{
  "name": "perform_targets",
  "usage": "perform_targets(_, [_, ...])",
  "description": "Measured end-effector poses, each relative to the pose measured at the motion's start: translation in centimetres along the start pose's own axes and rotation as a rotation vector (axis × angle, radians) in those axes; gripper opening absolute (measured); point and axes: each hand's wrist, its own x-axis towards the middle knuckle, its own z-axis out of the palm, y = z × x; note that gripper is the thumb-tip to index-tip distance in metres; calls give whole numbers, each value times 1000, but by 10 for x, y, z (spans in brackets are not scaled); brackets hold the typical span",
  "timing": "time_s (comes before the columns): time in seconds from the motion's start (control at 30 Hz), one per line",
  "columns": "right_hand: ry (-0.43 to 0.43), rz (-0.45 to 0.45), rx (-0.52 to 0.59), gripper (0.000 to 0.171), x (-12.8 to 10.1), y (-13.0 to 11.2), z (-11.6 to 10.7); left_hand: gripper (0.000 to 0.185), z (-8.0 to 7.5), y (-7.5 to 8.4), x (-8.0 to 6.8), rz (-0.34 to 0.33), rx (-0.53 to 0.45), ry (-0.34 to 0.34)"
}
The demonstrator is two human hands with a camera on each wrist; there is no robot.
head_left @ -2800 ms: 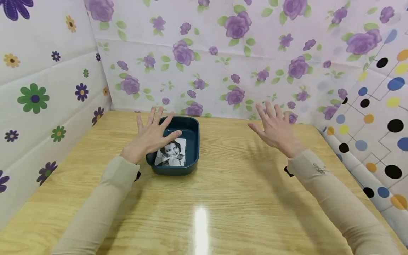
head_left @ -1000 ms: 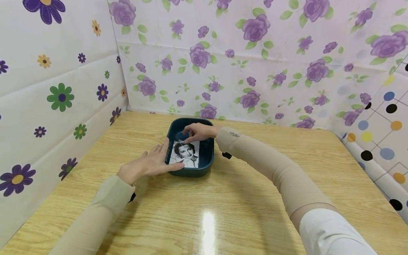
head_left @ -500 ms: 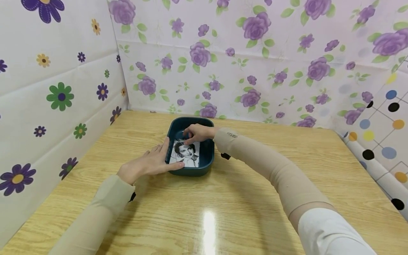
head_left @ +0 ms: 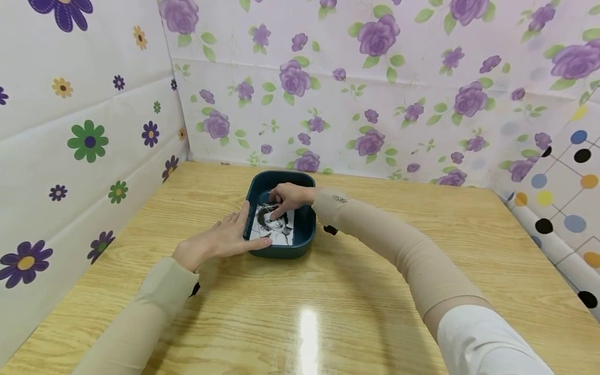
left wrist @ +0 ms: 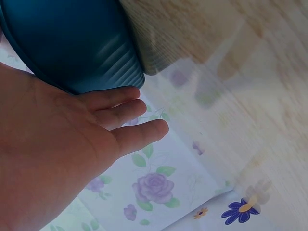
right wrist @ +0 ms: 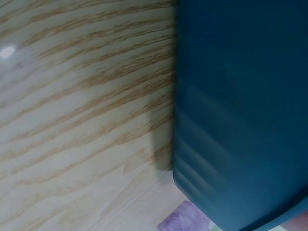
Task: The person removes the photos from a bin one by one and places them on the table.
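A dark teal plastic bin (head_left: pixel 305 229) stands on the table, with a black-and-white portrait photo (head_left: pixel 280 235) lying flat inside it. My left hand (head_left: pixel 217 240) rests at the bin's left side, fingers straight along the outer wall and thumb stretched over the near rim. In the left wrist view those fingers (left wrist: pixel 144 134) extend beside the ribbed wall. My right hand (head_left: pixel 291 196) reaches into the bin from the right. Its thumb lies over the upper part of the photo while the index finger bends near the photo's far edge. Whether they pinch the photo, I cannot tell.
The wood-grain table (head_left: pixel 375 291) carries a bright light reflection near the front. A rose-patterned sheet (head_left: pixel 356 104) forms the back wall, a flower-patterned sheet (head_left: pixel 42 187) the left side, and a dotted sheet (head_left: pixel 569 203) the right.
From spread hands over the table, the left came to the bin's side and the right went into it. Over the last second the right thumb slid slightly down the photo; the left hand stayed still.
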Motion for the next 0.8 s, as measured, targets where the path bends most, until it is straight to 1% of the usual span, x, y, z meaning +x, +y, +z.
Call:
perform_targets(0.13, [7,-4,-19,62,0,-2,0,122,0,-1,1,3,-3,1])
perform_targets(0.33, [28,-10,-15,60,0,-4,2,121,0,-1,1,12,-6,1])
perform_targets(0.63, [105,-46,-10,56,-5,-8,4,121,0,0,1,29,-12,10])
perform_targets(0.8, [132,-39,-39,59,-7,-10,7,121,0,-1,1,30,-19,7])
